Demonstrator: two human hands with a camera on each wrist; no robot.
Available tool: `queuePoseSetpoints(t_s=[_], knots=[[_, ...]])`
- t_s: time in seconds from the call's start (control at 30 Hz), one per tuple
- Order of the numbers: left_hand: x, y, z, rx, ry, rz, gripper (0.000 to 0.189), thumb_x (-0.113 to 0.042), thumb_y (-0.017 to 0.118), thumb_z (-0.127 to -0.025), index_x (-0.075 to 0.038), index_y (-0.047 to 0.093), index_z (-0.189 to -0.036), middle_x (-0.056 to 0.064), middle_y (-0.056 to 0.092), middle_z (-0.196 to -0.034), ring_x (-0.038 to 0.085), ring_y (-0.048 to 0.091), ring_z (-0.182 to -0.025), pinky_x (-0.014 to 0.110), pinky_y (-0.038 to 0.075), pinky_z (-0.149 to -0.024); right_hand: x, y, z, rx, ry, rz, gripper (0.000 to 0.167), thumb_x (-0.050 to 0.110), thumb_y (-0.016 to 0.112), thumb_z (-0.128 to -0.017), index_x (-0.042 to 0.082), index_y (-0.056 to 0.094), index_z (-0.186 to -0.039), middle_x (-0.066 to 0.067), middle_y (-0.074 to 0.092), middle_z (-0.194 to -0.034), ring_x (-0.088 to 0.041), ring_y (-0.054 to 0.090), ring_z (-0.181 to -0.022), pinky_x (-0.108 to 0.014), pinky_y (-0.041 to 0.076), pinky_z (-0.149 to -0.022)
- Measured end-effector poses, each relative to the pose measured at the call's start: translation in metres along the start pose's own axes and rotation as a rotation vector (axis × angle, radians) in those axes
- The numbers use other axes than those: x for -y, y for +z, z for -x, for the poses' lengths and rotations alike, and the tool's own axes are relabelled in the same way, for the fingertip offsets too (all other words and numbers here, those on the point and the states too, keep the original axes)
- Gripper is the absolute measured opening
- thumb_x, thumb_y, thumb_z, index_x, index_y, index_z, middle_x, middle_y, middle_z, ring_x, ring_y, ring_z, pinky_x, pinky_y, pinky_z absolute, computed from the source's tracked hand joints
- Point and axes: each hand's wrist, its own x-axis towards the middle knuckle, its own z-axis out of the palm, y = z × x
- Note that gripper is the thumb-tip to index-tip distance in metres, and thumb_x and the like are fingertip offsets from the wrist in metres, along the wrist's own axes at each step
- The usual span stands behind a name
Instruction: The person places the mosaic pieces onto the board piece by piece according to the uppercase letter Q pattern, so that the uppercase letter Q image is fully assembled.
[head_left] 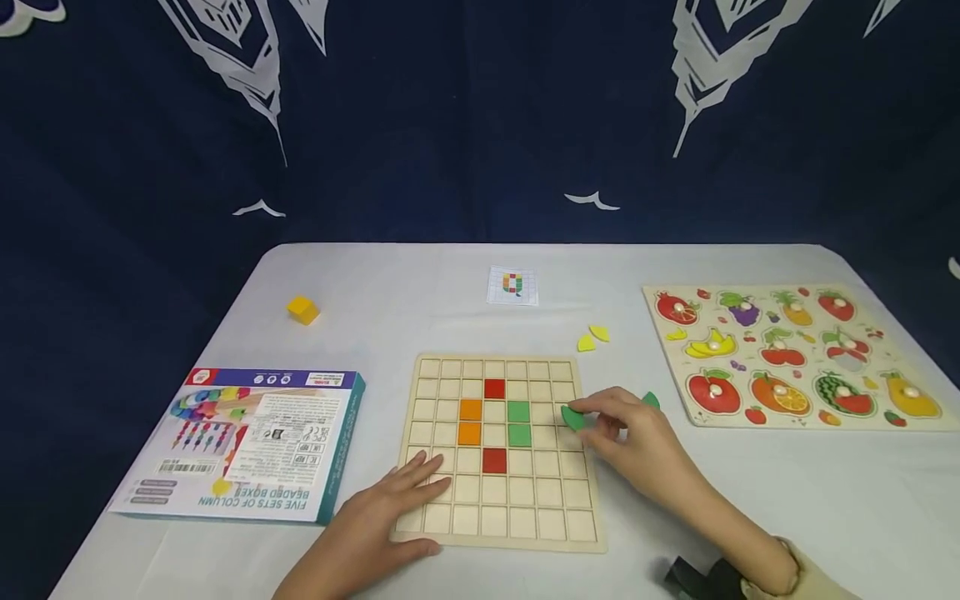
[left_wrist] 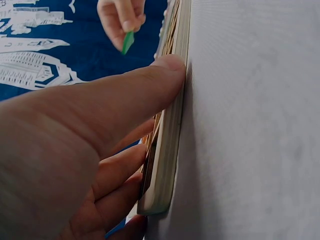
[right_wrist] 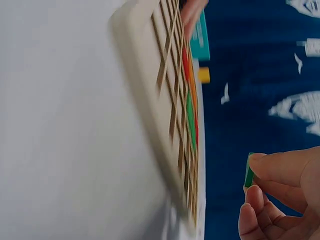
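Note:
A wooden grid board (head_left: 547, 523) lies mid-table, with two red squares (head_left: 494, 461), two orange squares (head_left: 470, 422) and two green squares (head_left: 519, 423) set in its cells. My left hand (head_left: 375, 521) rests on the board's near left corner, fingers spread; its thumb touches the near edge in the left wrist view. Over the board's right edge, my right hand (head_left: 637, 437) pinches a green quarter-round tile (head_left: 573, 417) between thumb and fingers. The right wrist view shows that green tile (right_wrist: 249, 171) edge-on, above the board. Another green tile (head_left: 651, 401) lies beyond the right hand, partly hidden by it.
Two yellow tiles (head_left: 592, 337) and a small pattern card (head_left: 513, 286) lie behind the board. A fruit puzzle board (head_left: 802, 358) is at the right. On the left are a bead-set box (head_left: 255, 446) and a yellow cube (head_left: 303, 311). A dark object (head_left: 701, 577) sits near the right wrist.

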Motion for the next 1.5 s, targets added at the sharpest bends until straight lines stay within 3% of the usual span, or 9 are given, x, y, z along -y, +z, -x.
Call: queuePoseSetpoints(t_s=[0.2, 0.47, 0.93, 1.5], knots=[[0.001, 0.0, -0.001, -0.006, 0.012, -0.028, 0.065, -0.035, 0.077, -0.075, -0.019, 0.054, -0.134, -0.01, 0.035, -0.146, 0.016, 0.025, -0.136, 0.05, 0.038, -0.096, 0.023, 0.035, -0.014, 0.117, -0.041, -0.126, 0.031, -0.004, 0.077, -0.072, 0.008, 0.072, -0.1, 0.008, 0.06, -0.091, -0.006, 0.048, -0.064, -0.021, 0.042, -0.053], [0.0, -0.002, -0.001, 0.012, -0.002, -0.031, 0.064, -0.035, 0.076, -0.076, -0.018, 0.054, -0.134, -0.008, 0.035, -0.146, 0.016, 0.025, -0.136, 0.051, 0.038, -0.096, 0.043, 0.072, -0.021, 0.26, -0.096, -0.189, 0.027, -0.001, 0.076, -0.075, 0.007, 0.071, -0.1, 0.005, 0.06, -0.092, -0.007, 0.049, -0.066, -0.021, 0.045, -0.057], [-0.001, -0.003, -0.002, 0.033, -0.019, -0.009, 0.065, -0.035, 0.076, -0.076, -0.018, 0.054, -0.134, -0.009, 0.033, -0.147, 0.016, 0.024, -0.136, 0.05, 0.035, -0.098, 0.043, 0.085, -0.022, 0.289, -0.137, -0.062, 0.025, 0.005, 0.079, -0.074, 0.009, 0.073, -0.098, 0.008, 0.06, -0.086, -0.008, 0.048, -0.07, -0.022, 0.044, -0.059], [0.0, -0.002, -0.002, 0.022, -0.01, -0.014, 0.064, -0.033, 0.077, -0.075, -0.018, 0.055, -0.134, -0.009, 0.035, -0.146, 0.017, 0.025, -0.136, 0.051, 0.037, -0.096, 0.043, 0.089, -0.021, 0.269, -0.154, -0.014, 0.028, 0.006, 0.081, -0.071, 0.01, 0.073, -0.097, 0.007, 0.061, -0.087, -0.007, 0.049, -0.076, -0.023, 0.045, -0.066]])
